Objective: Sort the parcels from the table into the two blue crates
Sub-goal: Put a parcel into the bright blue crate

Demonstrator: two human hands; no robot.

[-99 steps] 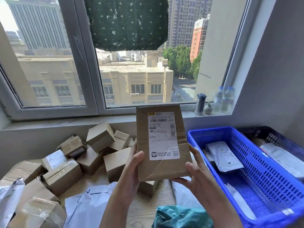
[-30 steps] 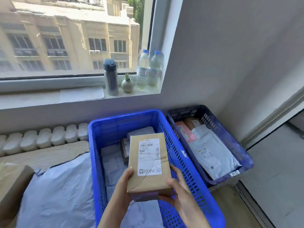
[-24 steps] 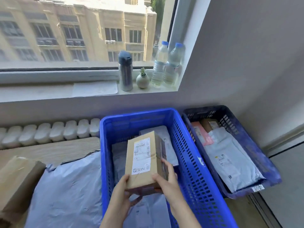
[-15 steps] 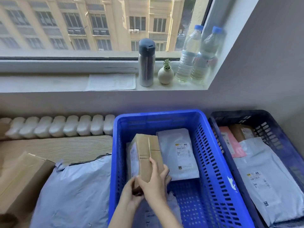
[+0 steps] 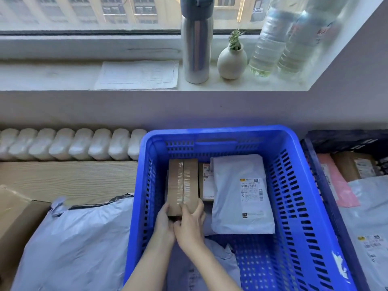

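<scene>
Glossy-taped cardboard box (image 5: 183,185); perforated plastic crate (image 5: 294,206)

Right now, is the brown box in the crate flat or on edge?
On edge: brown box, narrow taped side up, inside the blue crate; left hand and right hand grip its near end.

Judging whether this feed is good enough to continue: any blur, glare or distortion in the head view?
Head view: wide-angle bending leans the water bottles, which look soft; blue glare blooms along the crate rim; taped box, left hand and right hand are sharp.
</scene>
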